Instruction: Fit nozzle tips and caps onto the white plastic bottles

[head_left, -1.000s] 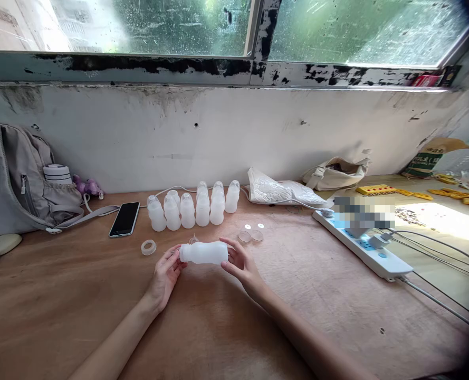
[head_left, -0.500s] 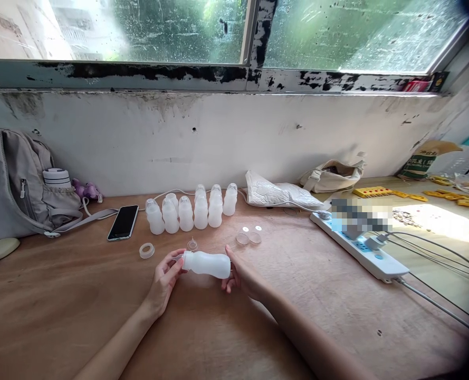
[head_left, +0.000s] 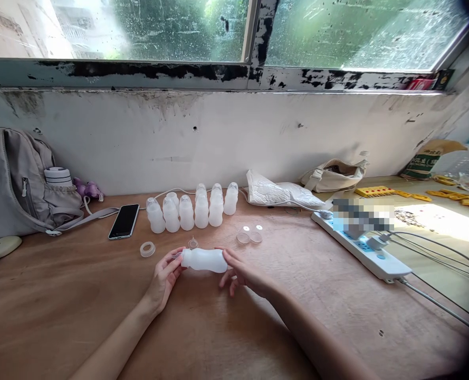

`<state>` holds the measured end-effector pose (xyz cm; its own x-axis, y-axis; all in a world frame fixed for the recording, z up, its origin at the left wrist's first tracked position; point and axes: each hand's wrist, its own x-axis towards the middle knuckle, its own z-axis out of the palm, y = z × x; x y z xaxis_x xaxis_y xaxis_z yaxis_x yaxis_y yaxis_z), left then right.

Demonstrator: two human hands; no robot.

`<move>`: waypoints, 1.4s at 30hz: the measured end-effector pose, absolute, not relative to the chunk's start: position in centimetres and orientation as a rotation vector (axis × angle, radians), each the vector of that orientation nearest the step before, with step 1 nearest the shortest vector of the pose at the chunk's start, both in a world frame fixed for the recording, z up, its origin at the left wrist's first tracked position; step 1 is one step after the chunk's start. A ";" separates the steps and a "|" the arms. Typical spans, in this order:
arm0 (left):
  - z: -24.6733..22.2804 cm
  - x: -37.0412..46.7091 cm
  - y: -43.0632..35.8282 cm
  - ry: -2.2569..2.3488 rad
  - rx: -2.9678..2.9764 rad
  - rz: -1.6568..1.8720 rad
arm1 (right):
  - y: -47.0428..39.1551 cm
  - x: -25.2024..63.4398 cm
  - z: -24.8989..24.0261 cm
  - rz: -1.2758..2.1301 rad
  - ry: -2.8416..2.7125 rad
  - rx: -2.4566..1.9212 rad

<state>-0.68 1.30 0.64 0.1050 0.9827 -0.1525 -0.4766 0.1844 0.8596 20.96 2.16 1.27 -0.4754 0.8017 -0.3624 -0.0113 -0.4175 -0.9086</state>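
A frosted white bottle (head_left: pixel 203 260) lies sideways in the air between both hands. At its left end, my left hand (head_left: pixel 166 277) pinches a clear nipple against the bottle's neck. My right hand (head_left: pixel 244 274) grips the base with thumb and index finger, its other fingers loosely spread below. Just behind the bottle, a small clear nipple (head_left: pixel 193 243) rests on the table. To the left is a translucent ring (head_left: pixel 147 249). Two clear round pieces (head_left: pixel 249 238) and two small white discs lie on the right. Several similar bottles (head_left: pixel 187 214) stand upright farther back.
A phone (head_left: pixel 124 221) and a grey backpack (head_left: pixel 16 184) are on the left. Behind lie a white plastic package (head_left: pixel 281 193) and a beige pouch (head_left: pixel 333 177). On the right, a power strip (head_left: pixel 361 247) has cables trailing from it. Yellow parts (head_left: pixel 376 191) lie beyond.
My right hand has shifted slightly left and taken a firmer hold of the bottle's base, its lower fingers now more spread. The bottle has moved slightly left and up.
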 end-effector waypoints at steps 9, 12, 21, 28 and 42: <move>0.3 -0.7 1.5 0.903 0.746 1.269 | 1.9 20.6 1.5 1.794 -1.353 -0.995; 0.3 -0.8 1.6 0.904 0.750 1.269 | 1.9 20.4 1.4 1.767 -1.312 -1.028; 0.1 -0.6 1.5 0.904 0.799 1.274 | 2.1 20.2 1.0 1.667 -1.309 -1.000; 0.1 -0.5 1.3 0.911 0.851 1.274 | 1.7 19.9 1.0 1.802 -1.191 -1.104; 0.2 -0.7 1.1 0.962 0.936 1.212 | 1.8 20.1 1.4 1.817 -1.285 -1.115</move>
